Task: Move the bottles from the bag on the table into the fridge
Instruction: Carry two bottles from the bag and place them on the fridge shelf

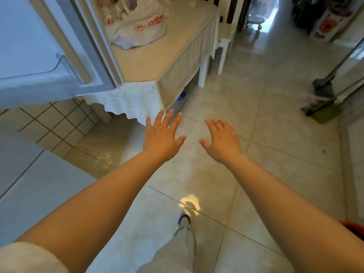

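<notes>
Both grips spread and empty – left hand (161,138), right hand (222,140) – well short of the bag (137,26); the worktop (157,62) sits behind the fridge door (82,56), which reaching arms may bump

Views: one only, a wide-angle head camera.
Position: at the person's head, above both outstretched forearms.
Direction: forward and steeply down at the tiled floor (256,119).
Nearness: left hand (162,137) and right hand (221,139) sit mid-frame; the tabletop (173,50) and open fridge door (39,56) lie farther, upper left.
Distortion: edges bend outward.
</notes>
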